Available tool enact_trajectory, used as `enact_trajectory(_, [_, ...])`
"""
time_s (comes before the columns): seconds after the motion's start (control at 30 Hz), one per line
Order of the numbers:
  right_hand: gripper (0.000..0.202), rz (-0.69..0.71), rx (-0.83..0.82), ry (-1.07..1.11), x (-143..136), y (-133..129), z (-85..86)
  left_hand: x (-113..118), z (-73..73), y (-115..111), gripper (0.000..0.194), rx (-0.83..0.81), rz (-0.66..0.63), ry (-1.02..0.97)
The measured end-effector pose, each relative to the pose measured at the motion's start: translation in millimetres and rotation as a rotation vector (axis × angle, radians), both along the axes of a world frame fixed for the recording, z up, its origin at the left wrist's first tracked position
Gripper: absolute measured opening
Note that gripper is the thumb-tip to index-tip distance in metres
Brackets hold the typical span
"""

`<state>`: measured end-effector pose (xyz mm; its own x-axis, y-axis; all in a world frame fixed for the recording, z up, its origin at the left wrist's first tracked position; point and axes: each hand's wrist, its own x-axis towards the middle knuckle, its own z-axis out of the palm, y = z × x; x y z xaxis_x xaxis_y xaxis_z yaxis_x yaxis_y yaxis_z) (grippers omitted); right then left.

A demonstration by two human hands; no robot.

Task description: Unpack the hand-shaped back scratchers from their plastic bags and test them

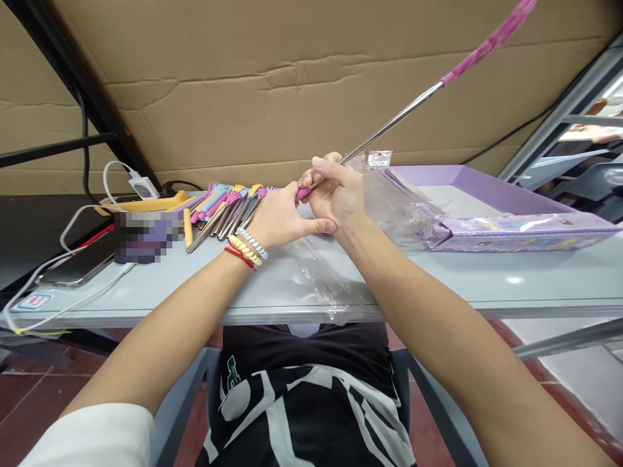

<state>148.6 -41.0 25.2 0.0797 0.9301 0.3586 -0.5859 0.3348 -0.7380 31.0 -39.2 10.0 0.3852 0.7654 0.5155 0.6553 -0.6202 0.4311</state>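
An extended telescopic back scratcher (396,121) slants up to the right, its metal rod thin and its far pink part running out of the top of the view. My left hand (277,214) is closed around its near pink end (302,193), which is partly hidden by the fingers. My right hand (341,191) grips the rod just above, fingers curled and thumb along it. Left of my hands lies a pile of short back scratchers (221,204) in pink, blue, yellow and purple with metal rods. Clear plastic bags (394,204) lie beside and below my hands.
A purple open box (511,233) sits on the right of the grey table (438,285). On the left are a phone (80,263), white cables (104,285), a charger plug (143,187) and a yellow tray-like piece (141,205). Cardboard (243,78) stands behind.
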Motion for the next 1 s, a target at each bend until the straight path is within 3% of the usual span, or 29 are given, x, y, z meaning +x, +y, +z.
enact_trajectory(0.17, [0.064, -0.034, 0.012, 0.020, -1, 1, -2.4, 3, -2.9, 0, 0.061, 0.000, -0.041, 0.020])
enact_trajectory(0.4, [0.061, -0.117, -0.091, 0.089, -2, 1, 4.1, 12, 0.3, -1, 0.055, 0.038, -0.042, 0.087])
enact_trajectory(0.63, [0.054, -0.063, -0.055, 0.188, -6, -4, 4.0, 6, 9.6, -2, 0.052, -0.139, -0.095, 0.081])
enact_trajectory(1.0, [0.051, -0.223, -0.103, 0.185, 1, 3, 6.2, 6, 1.6, 4, 0.068, -0.133, 0.076, 0.046])
